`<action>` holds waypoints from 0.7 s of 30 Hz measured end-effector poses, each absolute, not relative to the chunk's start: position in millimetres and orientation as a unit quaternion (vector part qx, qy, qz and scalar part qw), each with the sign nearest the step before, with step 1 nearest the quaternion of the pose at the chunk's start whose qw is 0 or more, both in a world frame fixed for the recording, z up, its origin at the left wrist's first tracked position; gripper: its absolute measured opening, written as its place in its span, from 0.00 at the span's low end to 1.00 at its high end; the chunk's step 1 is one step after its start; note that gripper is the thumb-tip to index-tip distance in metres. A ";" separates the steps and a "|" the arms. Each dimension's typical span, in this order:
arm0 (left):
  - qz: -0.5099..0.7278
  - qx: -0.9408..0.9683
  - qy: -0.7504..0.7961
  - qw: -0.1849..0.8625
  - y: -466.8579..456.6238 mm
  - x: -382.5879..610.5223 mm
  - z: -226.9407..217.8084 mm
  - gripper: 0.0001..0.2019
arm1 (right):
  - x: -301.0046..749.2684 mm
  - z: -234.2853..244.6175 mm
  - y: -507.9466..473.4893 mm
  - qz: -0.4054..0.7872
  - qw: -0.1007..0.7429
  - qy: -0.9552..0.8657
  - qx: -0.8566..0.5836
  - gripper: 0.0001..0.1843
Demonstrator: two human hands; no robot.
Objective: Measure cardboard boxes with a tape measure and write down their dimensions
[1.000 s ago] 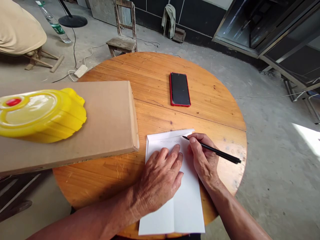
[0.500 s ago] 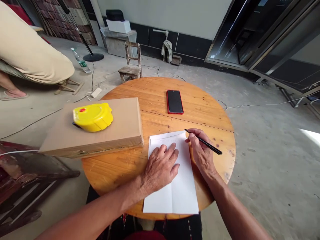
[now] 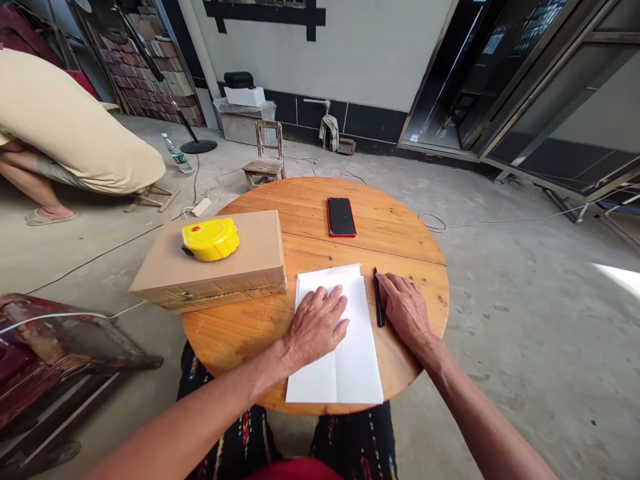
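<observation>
A white sheet of paper (image 3: 353, 360), with a crease and a folded top edge, lies on the round wooden table (image 3: 395, 220). My left hand (image 3: 320, 320) rests flat on it with fingers spread. Just right of the paper, a black pen (image 3: 377, 300) lies on the wood, pointing away from me. Beside the pen my right hand (image 3: 403, 303) lies palm down, fingers stretched out and their tips close to it; whether they touch it I cannot tell.
A cardboard box (image 3: 250, 257) carries a yellow tape measure (image 3: 213, 239) at the left. Farther back lies a red-edged phone (image 3: 341, 217). Beyond the table stand a small wooden chair (image 3: 265, 160) and a water bottle (image 3: 177, 155). A person (image 3: 70, 127) sits at the left.
My right hand has lowered and let go of the pen, which now lies on the table. The left hand keeps its place on the paper. The view has tilted up slightly.
</observation>
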State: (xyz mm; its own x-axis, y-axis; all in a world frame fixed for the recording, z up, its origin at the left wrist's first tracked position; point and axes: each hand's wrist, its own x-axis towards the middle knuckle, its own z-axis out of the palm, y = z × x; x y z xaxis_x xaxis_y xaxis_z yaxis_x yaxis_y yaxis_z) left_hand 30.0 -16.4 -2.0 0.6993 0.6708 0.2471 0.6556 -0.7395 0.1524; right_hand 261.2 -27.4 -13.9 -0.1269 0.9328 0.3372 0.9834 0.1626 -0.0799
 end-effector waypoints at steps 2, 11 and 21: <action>0.142 0.921 0.363 0.028 -16.5 30.4 0.3 0.15 | 262.9 -17.0 -28.3 -0.081 0.185 -0.732 -0.651 0.23; 0.152 0.907 0.387 0.065 -41.8 7.0 24.3 0.16 | 271.7 -26.9 -27.5 -0.046 0.310 -0.688 -0.655 0.23; 0.186 0.919 0.257 0.235 -118.4 -23.9 54.9 0.14 | 232.6 51.9 -83.8 0.100 0.456 -0.620 -0.631 0.13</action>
State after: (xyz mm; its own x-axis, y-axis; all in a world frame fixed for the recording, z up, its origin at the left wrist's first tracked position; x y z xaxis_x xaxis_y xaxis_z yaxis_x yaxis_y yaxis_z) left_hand -23.9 -118.4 54.9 0.7991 0.5594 0.2202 0.3845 -0.7572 0.5280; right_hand 232.6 -83.8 51.9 0.2123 0.8731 0.4388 0.6907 0.1836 -0.6995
